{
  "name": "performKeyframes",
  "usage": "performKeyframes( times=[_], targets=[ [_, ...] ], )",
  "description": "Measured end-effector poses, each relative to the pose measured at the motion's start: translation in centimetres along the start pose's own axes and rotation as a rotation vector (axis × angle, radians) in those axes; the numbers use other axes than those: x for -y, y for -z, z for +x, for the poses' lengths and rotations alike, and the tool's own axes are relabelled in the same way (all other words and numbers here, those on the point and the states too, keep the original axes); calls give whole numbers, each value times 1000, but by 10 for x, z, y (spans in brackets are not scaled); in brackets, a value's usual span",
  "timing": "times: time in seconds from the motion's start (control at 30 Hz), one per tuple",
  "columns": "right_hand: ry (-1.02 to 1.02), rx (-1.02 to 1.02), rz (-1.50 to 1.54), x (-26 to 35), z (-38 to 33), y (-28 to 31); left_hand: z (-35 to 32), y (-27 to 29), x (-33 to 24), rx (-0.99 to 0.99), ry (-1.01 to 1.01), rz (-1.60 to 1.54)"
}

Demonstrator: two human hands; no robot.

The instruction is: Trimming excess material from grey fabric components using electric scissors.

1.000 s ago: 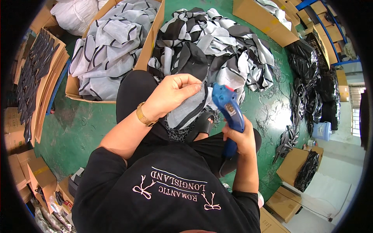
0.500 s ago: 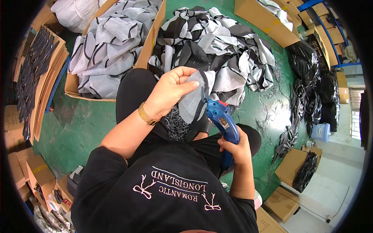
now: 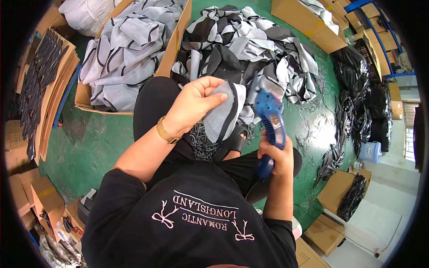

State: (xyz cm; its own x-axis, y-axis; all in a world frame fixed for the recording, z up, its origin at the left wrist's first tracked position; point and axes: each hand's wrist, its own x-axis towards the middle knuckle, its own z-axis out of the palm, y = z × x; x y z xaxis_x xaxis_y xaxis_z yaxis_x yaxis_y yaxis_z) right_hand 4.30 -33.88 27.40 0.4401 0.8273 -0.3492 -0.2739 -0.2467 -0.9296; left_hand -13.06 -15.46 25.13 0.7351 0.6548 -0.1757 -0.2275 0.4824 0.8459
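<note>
My left hand (image 3: 192,107) is pinching a grey, black-edged fabric piece (image 3: 222,117) above my lap, while my right hand (image 3: 276,156) is gripping the blue handheld trimmer (image 3: 269,120). Its tip is pointing near my left fingers (image 3: 213,85); I am risking a nick.

On the green floor (image 3: 89,147) ahead of you sits a cardboard box (image 3: 172,53) full of grey fabric pieces (image 3: 125,49), a loose grey-and-black fabric pile (image 3: 250,40) just beside it. Flattened cartons (image 3: 44,89) lean at your left.
</note>
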Motion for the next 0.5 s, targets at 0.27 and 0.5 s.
performKeyframes(
  times=[0.27,0.5],
  targets=[
    [67,-102,170,-4,24,41,2,124,-85,-749,-699,-83],
    [47,-124,325,-22,55,64,34,112,-48,-738,-736,114]
  ],
)
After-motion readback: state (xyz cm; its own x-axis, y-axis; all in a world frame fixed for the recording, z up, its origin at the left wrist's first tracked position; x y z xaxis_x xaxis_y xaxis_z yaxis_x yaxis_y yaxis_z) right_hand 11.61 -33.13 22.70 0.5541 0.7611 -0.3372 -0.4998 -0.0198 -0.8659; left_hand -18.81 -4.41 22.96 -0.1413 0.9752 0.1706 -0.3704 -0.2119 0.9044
